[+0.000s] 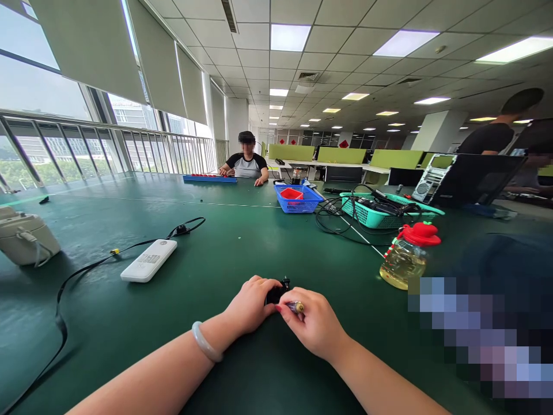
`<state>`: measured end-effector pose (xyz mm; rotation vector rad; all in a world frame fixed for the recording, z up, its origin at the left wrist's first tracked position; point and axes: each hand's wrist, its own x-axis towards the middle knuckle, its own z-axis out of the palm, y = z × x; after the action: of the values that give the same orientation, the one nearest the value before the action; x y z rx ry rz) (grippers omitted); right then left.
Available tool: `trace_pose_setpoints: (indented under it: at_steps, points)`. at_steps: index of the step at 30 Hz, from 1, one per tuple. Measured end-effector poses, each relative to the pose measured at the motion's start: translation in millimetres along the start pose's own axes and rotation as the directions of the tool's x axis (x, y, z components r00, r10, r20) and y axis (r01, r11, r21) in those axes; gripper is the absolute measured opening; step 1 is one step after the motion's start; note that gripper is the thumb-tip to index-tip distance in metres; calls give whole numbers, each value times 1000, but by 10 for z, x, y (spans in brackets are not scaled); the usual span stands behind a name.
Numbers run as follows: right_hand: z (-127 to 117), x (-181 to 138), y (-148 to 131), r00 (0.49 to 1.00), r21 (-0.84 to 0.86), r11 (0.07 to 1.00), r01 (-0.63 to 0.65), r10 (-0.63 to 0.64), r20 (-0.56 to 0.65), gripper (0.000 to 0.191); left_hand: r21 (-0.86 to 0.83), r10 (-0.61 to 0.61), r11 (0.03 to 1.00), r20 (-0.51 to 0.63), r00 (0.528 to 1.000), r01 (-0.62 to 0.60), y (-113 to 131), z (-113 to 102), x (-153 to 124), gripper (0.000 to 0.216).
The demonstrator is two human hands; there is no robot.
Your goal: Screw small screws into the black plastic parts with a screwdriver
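Both my hands meet low in the middle of the green table [181,276]. My left hand [249,305], with a pale bangle on its wrist, is closed around a small black part [276,293] that looks like a plug or adapter. My right hand [315,325] is closed in a pinch on a small pen-like tool [296,306] with a gold tip, held right against the black part. What the tool's tip touches is hidden by my fingers.
A white power strip [149,260] with a black cable [78,274] lies to the left, a beige device [26,237] further left. A bottle of yellow liquid with a red cap [408,256] stands right. Blue basket [298,200] and teal tray [380,210] sit behind. A person [247,162] sits opposite.
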<state>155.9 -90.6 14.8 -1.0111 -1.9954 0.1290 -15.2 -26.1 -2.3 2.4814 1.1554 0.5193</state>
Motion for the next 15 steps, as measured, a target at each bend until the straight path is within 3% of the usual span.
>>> trace_pose_setpoints:
  at_steps: [6,11,15]
  points:
    - [8,3,22,992,61,990,-125,122,40,25,-5,15,1000,-10,1000,-15,4,0,0,37]
    - [-54,-19,8,998,68,996,-55,56,-10,29,-6,-10,1000,-5,1000,10,23,-13,-8,36]
    - [-110,-3,8,997,-35,999,26,-28,-74,30,-10,-24,1000,0,1000,24,17,-9,-8,40]
